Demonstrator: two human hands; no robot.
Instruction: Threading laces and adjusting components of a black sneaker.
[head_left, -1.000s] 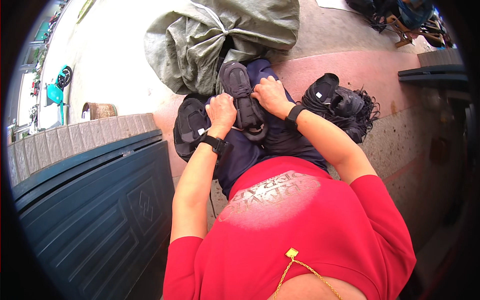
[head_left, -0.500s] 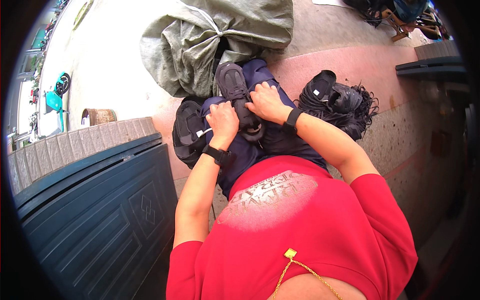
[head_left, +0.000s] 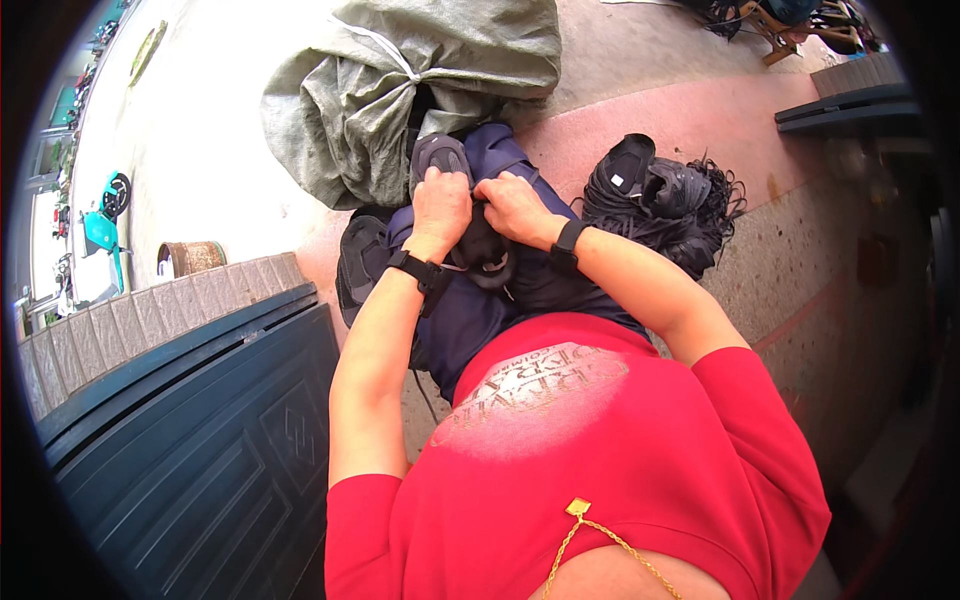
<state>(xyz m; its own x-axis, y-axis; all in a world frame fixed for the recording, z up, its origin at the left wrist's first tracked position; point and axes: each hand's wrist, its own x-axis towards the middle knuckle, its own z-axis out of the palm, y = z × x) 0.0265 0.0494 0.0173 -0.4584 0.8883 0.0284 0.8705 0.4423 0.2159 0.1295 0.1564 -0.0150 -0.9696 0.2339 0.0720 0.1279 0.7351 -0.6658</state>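
A black sneaker [head_left: 440, 152] lies across my lap on dark blue trousers [head_left: 505, 160], its toe pointing away from me and its heel nearest my body. Both hands meet over its lacing. My left hand [head_left: 442, 208] is closed with fingers pinched on the shoelace, which it mostly covers. Close beside it, my right hand [head_left: 518, 210] is also pinched at the laces, fingertips nearly touching the left hand. Another black shoe [head_left: 362, 255] sits left of my left leg, partly behind my knee.
A tied grey-green woven sack [head_left: 340, 110] stands just ahead of my knees. On the right lie more black shoes [head_left: 620, 175] beside a heap of black laces [head_left: 700, 215]. A blue panelled door [head_left: 200, 420] and a tiled ledge [head_left: 170, 320] border the left. A rusty bucket [head_left: 195, 258] stands beyond.
Both hands have drawn together over the laces; the left moved forward along the shoe, and the right shifted slightly left. The white lace tip by my left hand is no longer visible.
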